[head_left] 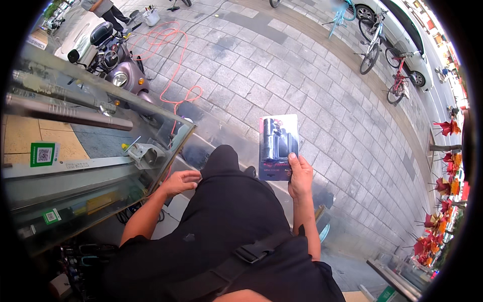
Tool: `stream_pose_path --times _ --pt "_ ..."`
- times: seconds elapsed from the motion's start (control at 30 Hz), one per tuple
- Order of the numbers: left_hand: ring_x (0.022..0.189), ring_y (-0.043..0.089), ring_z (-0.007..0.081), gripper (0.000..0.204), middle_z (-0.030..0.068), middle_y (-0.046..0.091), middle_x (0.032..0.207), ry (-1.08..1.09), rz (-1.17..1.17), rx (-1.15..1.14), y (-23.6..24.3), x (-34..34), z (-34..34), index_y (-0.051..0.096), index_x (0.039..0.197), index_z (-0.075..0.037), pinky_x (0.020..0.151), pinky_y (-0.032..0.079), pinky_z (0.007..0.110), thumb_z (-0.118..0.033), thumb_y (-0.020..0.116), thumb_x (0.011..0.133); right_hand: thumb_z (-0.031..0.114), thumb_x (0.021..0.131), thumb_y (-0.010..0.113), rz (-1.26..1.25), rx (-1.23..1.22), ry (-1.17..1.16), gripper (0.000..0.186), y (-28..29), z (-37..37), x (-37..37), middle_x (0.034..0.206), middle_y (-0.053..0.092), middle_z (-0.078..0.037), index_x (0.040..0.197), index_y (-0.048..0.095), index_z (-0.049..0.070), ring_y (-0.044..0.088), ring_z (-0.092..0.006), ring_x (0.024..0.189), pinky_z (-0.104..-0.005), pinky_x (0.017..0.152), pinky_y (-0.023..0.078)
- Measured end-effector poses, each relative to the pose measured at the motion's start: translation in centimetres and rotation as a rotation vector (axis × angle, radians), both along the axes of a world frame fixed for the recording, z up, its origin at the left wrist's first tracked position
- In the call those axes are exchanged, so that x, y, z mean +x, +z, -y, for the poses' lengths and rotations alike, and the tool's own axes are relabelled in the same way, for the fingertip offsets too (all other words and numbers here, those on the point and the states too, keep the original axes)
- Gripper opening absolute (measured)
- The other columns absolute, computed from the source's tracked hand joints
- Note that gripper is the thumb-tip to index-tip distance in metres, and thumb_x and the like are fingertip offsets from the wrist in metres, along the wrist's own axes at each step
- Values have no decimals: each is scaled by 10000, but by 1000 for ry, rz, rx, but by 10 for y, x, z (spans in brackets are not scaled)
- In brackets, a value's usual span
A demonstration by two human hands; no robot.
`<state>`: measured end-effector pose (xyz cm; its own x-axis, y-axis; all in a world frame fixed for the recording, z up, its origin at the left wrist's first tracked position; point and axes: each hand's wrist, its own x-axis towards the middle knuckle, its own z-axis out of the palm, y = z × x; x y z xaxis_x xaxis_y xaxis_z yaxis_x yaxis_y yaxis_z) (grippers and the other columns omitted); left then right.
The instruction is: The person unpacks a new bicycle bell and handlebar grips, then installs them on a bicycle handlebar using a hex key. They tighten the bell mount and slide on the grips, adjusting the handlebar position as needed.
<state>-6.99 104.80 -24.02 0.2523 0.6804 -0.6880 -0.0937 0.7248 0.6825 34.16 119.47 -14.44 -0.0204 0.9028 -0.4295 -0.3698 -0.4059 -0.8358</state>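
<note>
My right hand grips the lower right edge of a flat rectangular booklet or card pack, its thumb on the front and its fingers behind. Dark, shiny cylindrical shapes fill the front, above a dark purple lower band; whether they are printed or real I cannot tell. The pack is held out over the grey paving, to the right of my knees. By my left thigh, my left hand hangs with fingers loosely stretched and nothing in them. It is nearest to the glass display case on the left.
Metal tubes and a silver fitting lie in the glass case. Beyond it stand a parked scooter, an orange hose on the paving, and a person. Bicycles and a white car line the far right.
</note>
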Motion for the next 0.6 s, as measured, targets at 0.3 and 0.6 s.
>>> stream_pose_path --times 0.3,0.6 --pt "1222 647 206 492 115 647 1356 19 -95 14 -120 -52 -180 602 1414 -28 1027 543 347 -29 755 947 228 1066 660 160 -9 82 214 -29 -221 -73 839 703 30 1087 736 29 558 -24 652 -209 592 425" --pt "1048 664 304 498 101 673 1132 -34 -848 352 -232 -190 -474 661 1348 -154 890 549 419 -219 737 860 243 1060 673 266 66 288 226 -156 -538 -266 781 623 67 956 716 47 505 -22 657 -209 598 398"
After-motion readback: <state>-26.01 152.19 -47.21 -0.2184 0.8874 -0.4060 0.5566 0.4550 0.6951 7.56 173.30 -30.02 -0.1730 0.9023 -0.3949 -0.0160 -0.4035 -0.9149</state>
